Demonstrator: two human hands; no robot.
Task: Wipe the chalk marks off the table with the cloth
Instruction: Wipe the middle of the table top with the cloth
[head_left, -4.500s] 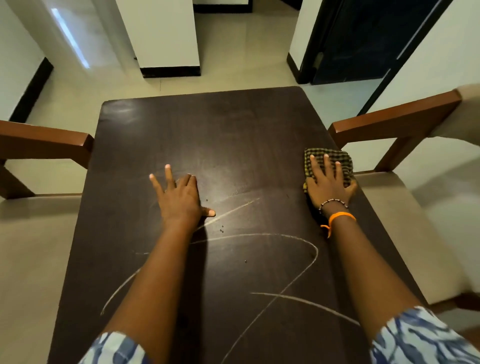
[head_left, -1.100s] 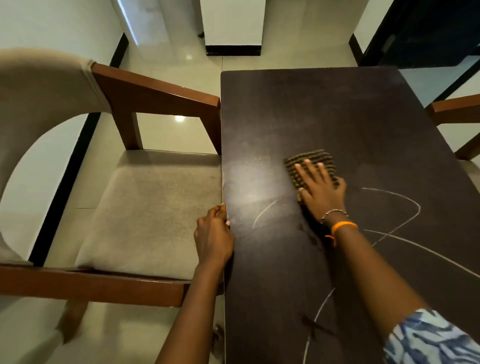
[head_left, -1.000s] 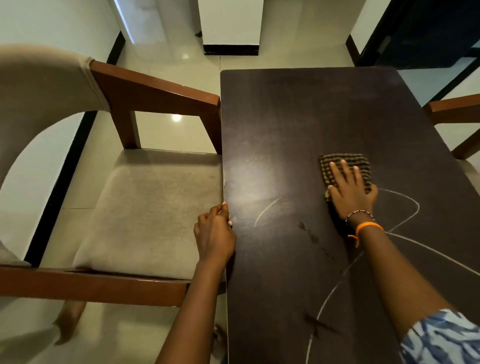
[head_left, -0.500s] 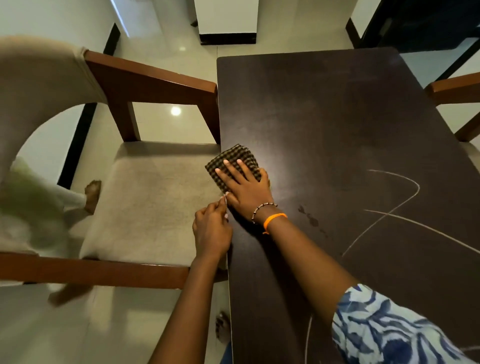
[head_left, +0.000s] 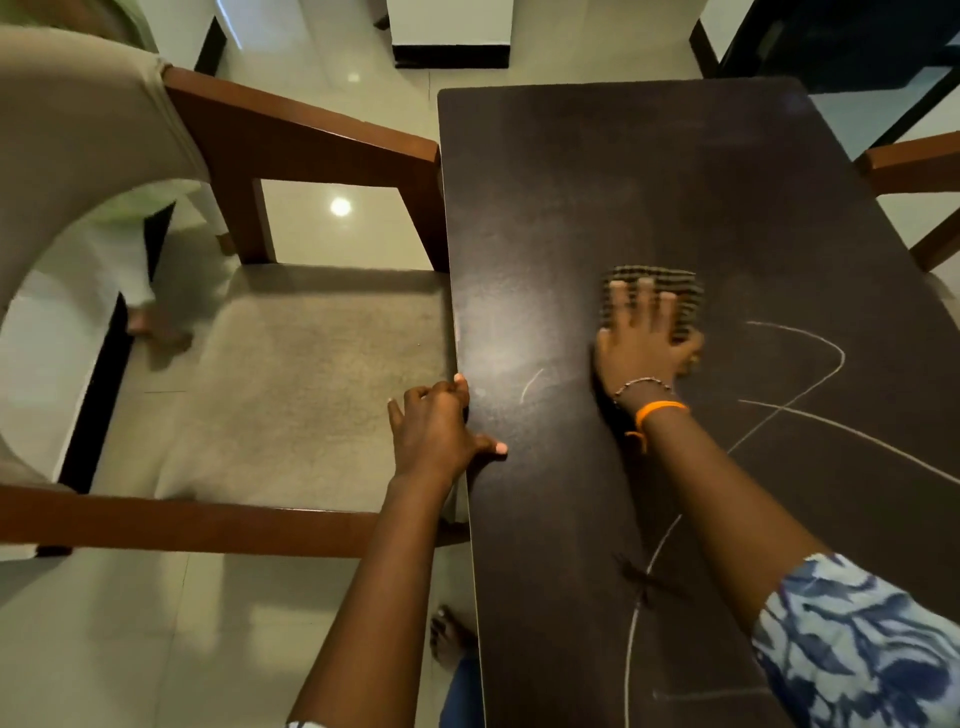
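Observation:
A dark brown table (head_left: 649, 171) fills the right half of the view. White chalk marks (head_left: 810, 415) curve across its right and near part, and a short chalk stroke (head_left: 531, 385) lies near the left edge. My right hand (head_left: 644, 343) presses flat on a checkered cloth (head_left: 675, 291) in the middle of the table, fingers spread, blurred by motion. My left hand (head_left: 436, 431) grips the table's left edge, thumb on top.
An armchair with brown wooden arms (head_left: 311, 140) and a beige seat (head_left: 291, 374) stands against the table's left side. Another chair's arm (head_left: 909, 161) shows at the right. A person's legs (head_left: 140, 291) are on the tiled floor behind the left chair. My foot (head_left: 449, 636) is below the table edge.
My right hand has slid the cloth from the table's left edge back toward the middle. My left hand stays on the edge. The person behind the chair has moved.

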